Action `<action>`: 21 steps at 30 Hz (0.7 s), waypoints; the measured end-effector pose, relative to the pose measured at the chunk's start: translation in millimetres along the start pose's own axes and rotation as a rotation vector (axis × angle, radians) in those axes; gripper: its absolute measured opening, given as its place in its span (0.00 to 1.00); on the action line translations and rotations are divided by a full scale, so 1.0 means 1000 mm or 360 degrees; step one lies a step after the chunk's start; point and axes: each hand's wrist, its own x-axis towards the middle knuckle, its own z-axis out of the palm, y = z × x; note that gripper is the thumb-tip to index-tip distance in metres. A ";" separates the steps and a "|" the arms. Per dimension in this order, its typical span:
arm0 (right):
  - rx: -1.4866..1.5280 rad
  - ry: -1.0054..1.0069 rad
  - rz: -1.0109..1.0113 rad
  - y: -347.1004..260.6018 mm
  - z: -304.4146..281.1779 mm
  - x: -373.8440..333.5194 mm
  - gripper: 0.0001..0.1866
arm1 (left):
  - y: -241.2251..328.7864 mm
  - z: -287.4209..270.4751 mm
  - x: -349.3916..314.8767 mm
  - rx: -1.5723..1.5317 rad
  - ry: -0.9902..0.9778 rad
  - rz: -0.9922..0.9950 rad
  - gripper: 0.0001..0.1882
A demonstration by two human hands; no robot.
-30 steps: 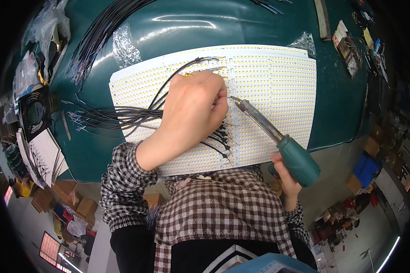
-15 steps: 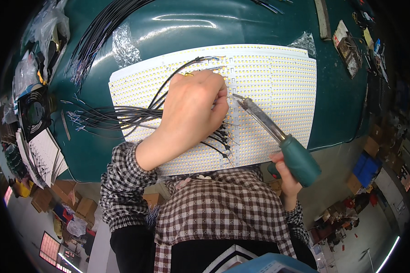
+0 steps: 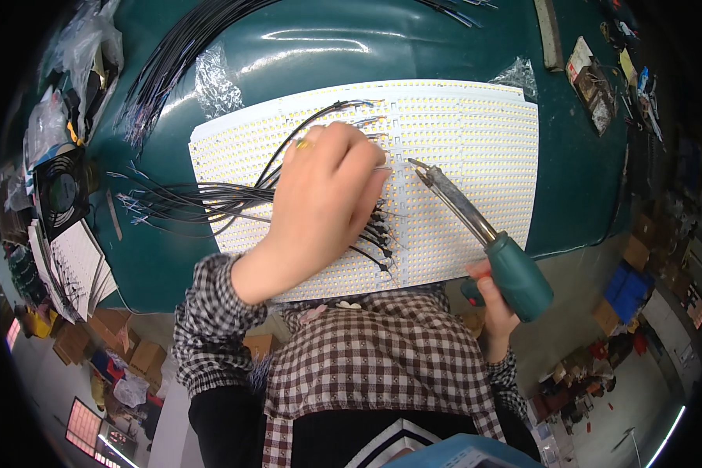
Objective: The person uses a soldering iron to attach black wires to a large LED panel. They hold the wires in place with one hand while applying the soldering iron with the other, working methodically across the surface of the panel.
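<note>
White LED boards (image 3: pixel 476 179) with rows of small yellow chips lie on the green table. Over their middle my left hand (image 3: pixel 324 191) is closed in a pinch, apparently on a thin wire end; its fingertips are partly hidden. Black cables (image 3: pixel 234 195) run from under this hand to the left, their coloured ends spread out. Several cable ends with dark knots (image 3: pixel 382 242) lie on the boards just below the hand. My right hand (image 3: pixel 495 308) is wrapped round the green handle of a soldering iron (image 3: pixel 522 277). The iron's tip points up and left, a little right of the left fingertips.
A bundle of black cables (image 3: pixel 183 54) curves across the far left of the table. Clear plastic film (image 3: pixel 217 82) lies beside the boards. On the left stand a black fan (image 3: pixel 58 191) and a stack of white boards (image 3: pixel 82 261). A dirty block (image 3: pixel 597 90) sits far right.
The soldering iron has shifted slightly right, its tip a little farther from the boards' centre strip. My left fingers have lifted and loosened a little.
</note>
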 end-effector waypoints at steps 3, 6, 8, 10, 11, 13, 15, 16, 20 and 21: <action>-0.0123 -0.0005 0.0027 -0.010 -0.001 -0.001 0.16 | 0.007 -0.017 -0.015 0.0126 -0.0005 0.0108 0.09; -0.0028 0.0004 0.0019 -0.011 0.005 0.003 0.17 | 0.010 -0.025 -0.024 0.0181 -0.0185 -0.0044 0.10; -0.0039 -0.0006 -0.0046 -0.006 0.002 0.002 0.18 | 0.013 -0.026 -0.025 0.0151 -0.0228 -0.0082 0.11; -0.0019 0.0003 -0.0105 0.000 0.002 0.000 0.19 | 0.017 -0.026 -0.026 0.0152 -0.0259 -0.0116 0.11; -0.0010 0.0006 -0.0132 0.002 0.001 -0.001 0.19 | 0.019 -0.025 -0.026 0.0169 -0.0269 -0.0132 0.11; 0.0109 0.0023 -0.0125 0.000 0.000 -0.001 0.14 | 0.019 -0.023 -0.027 0.0055 -0.0269 -0.0183 0.11; 0.0194 0.0042 -0.0138 -0.001 0.001 -0.003 0.12 | 0.010 -0.019 -0.024 -0.0205 -0.0249 -0.0254 0.11; 0.0219 0.0053 -0.0160 -0.001 0.002 -0.002 0.12 | 0.006 -0.020 -0.019 -0.0332 -0.0328 -0.0330 0.10; 0.0317 0.0109 -0.0198 0.002 0.002 -0.003 0.11 | -0.017 -0.012 -0.014 -0.1055 -0.0304 -0.0863 0.07; 0.0258 0.0081 -0.0215 0.004 0.000 -0.003 0.14 | -0.016 -0.009 -0.016 -0.1032 -0.0203 -0.0837 0.07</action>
